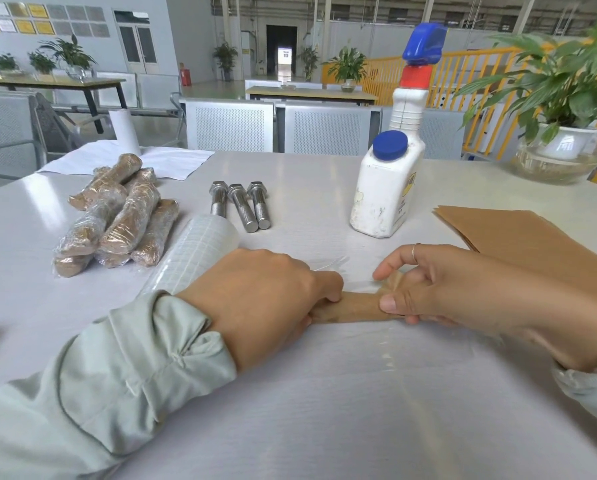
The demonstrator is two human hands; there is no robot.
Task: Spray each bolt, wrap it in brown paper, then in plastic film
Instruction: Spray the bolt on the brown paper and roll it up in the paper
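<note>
A white table [324, 393] fills the frame, with a clear sheet of plastic film [376, 341] spread flat across its near part. At the right edge lies a stack of brown paper sheets [518, 237]; at the left, a pile of wrapped bolts [117, 216], brown bundles glossy under film. A roll of plastic film [200, 251] lies just beside the pile, partly behind the left wrist. Toward the back stands a white spray bottle [411, 109] with a red collar and blue trigger head, and in front of it a squat white bottle [383, 192] with a blue cap; its yellow side label is too turned away to read. Three bare steel bolts [241, 206] lie side by side at centre, heads away from the camera. Nearest the camera, the paper-wrapped bolt [356, 308], a smooth tan tube, lies crosswise on the film sheet. The left hand [259, 299] closes on one end, the right hand [453, 289] pinches the other, a thin ring on one finger.
</note>
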